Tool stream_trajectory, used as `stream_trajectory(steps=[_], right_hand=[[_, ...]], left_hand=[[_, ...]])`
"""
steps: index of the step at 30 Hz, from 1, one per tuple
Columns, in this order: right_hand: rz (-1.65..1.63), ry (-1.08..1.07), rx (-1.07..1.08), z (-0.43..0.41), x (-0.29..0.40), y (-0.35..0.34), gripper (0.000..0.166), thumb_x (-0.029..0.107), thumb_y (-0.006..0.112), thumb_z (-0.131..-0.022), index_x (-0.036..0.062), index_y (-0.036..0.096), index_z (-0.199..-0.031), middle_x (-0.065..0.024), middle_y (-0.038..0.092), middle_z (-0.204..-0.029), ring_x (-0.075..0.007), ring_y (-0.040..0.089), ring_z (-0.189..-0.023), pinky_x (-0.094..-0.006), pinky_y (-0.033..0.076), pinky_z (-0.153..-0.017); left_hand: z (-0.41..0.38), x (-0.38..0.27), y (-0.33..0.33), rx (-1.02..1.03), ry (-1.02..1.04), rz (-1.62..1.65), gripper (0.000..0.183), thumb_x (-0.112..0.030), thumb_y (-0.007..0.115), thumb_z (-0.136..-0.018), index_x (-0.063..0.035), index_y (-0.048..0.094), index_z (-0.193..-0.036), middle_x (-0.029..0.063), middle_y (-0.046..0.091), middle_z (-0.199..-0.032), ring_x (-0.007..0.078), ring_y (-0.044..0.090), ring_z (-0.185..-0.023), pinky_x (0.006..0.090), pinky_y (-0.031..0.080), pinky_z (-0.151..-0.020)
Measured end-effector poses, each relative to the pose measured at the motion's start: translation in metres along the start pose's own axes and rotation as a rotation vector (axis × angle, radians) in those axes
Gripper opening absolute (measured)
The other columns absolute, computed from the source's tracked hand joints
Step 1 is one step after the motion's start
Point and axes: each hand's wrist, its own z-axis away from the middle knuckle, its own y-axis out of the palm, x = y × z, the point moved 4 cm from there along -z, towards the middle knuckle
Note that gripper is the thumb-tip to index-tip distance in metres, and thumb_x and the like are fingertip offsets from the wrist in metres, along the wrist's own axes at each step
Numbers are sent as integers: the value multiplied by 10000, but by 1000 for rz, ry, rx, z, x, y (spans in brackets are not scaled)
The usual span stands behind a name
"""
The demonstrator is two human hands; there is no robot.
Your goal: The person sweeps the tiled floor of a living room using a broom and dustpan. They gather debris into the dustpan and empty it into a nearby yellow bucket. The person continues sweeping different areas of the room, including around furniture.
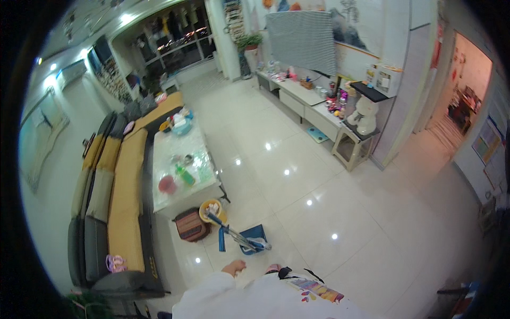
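My left hand point(235, 267) hangs low in front of my white top point(255, 299), loosely curled with nothing visible in it. The right hand is out of view. Just beyond my left hand, a blue dustpan point(253, 236) rests on the tiled floor. A long-handled tool point(238, 235) with a blue grip leans across it, and whitish material lies in the pan. Behind these stands a yellow bin point(220, 215) with crumpled white waste, beside a striped brown stool or bag point(192, 225).
At left, a long coffee table point(179, 143) carries a green bottle point(185, 175), a red bowl-like item point(167, 184) and a blue basin point(182, 127). A sofa point(123, 187) runs along it. A low TV cabinet point(293, 101) lines the far right wall, near a doorway point(464, 83).
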Motion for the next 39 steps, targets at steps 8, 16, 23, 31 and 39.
stream_trajectory(steps=[8,16,23,31,39], right_hand=[[-253,-30,174,8,87,-13,573,234,639,-728,29,463,-1234,-177,604,-1034,-296,612,-910,-393,497,-794],[-398,23,327,14,126,-30,495,265,605,-775,35,484,-1196,-149,613,-989,-276,615,-878,-392,506,-769],[-430,123,428,20,121,-39,435,293,575,-816,41,502,-1164,-124,621,-949,-259,617,-851,-390,514,-748],[-424,184,559,47,156,-51,382,324,540,-864,47,523,-1126,-95,630,-904,-239,620,-819,-389,523,-723],[-274,-399,820,163,432,32,523,419,451,-915,86,384,-1313,-181,530,-1162,-273,531,-1063,-473,477,-869]], left_hand=[[22,-90,9,-162,286,-163,395,-262,618,-787,-220,580,-1177,46,621,-936,159,550,-671,407,515,-591],[41,-23,1,6,-121,545,465,-305,541,-846,-135,454,-1270,121,526,-1231,263,597,-987,490,510,-723],[116,-66,-12,321,-39,154,491,-421,534,-863,-78,518,-1215,144,529,-1234,260,578,-1023,432,497,-802],[164,-97,-104,-299,282,328,806,-644,663,-674,44,521,-1070,117,633,-764,192,628,-642,306,515,-573],[96,-207,-28,-772,484,496,496,-109,512,-774,-140,428,-1262,192,639,-723,271,636,-535,394,521,-526]])
